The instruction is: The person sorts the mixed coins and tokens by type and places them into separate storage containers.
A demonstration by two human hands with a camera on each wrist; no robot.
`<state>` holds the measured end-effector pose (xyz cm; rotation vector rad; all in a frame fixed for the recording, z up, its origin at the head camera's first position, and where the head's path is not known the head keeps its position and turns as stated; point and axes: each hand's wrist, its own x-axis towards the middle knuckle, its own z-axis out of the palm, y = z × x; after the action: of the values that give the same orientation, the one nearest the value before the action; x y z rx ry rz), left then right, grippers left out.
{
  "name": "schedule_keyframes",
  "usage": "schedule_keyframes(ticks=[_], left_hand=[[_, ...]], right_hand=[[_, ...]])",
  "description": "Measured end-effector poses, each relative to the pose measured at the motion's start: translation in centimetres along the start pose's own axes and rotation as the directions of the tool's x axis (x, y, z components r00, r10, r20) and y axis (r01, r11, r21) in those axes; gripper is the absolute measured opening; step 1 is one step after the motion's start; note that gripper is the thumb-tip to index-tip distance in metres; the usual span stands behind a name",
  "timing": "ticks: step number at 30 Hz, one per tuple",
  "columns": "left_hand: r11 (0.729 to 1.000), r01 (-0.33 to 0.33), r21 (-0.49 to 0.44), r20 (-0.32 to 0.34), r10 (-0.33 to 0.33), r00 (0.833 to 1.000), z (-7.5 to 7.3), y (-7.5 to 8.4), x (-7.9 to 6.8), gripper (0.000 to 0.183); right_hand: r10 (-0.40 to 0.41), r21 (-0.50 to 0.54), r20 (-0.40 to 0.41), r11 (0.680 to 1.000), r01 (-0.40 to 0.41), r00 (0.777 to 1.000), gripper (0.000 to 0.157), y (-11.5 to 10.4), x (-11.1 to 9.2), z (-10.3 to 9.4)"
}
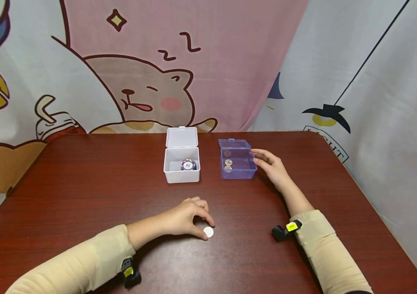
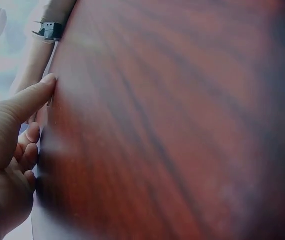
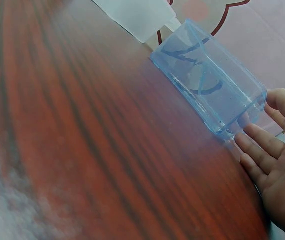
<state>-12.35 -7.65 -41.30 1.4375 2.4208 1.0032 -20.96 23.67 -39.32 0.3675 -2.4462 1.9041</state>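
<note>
My left hand (image 1: 184, 216) is low over the table, its thumb and index fingertips at opposite edges of a small, pale round coin (image 1: 208, 232). In the left wrist view the left thumb (image 2: 32, 100) points forward over the tabletop, and the coin's face is hidden. With fairly straight fingers, my right hand (image 1: 272, 169) touches the right wall of a clear purple box (image 1: 246, 173). That box has its lid up and several silver coins (image 1: 228, 163) inside at its left. In the right wrist view the right hand (image 3: 277, 155) lies against the box's end (image 3: 232, 100).
Left of the purple box stands a white box (image 1: 181, 176) with its lid up, holding blue-and-white poker chips (image 1: 188, 165). Both boxes rest towards the back of the brown table (image 1: 83, 183). A printed curtain (image 1: 230, 61) hangs behind the far edge.
</note>
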Motion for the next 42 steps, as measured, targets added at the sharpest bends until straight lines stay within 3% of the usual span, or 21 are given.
schedule_keyframes(ticks=[7,24,34,42], left_hand=[[1.0,-0.006,0.029,0.004,0.006,1.0,-0.04,0.19,0.07,0.027],[0.996,0.075,0.04,0.034,-0.076,0.997,-0.28,0.71,0.29,0.023],[0.997,0.016,-0.069,-0.036,-0.018,0.999,-0.19,0.18,0.34,0.011],[0.974,0.07,-0.217,-0.111,-0.096,0.989,-0.07,0.39,0.87,0.012]], right_hand=[[0.004,0.004,-0.005,1.0,-0.004,1.0,0.038,0.0,-0.01,0.01],[0.003,0.002,0.001,1.0,-0.003,1.0,0.039,0.18,0.08,-0.07],[0.004,0.01,0.003,1.0,-0.004,1.0,0.039,0.18,0.13,-0.04],[0.006,0.006,0.007,1.0,-0.006,1.0,0.039,0.07,0.03,-0.08]])
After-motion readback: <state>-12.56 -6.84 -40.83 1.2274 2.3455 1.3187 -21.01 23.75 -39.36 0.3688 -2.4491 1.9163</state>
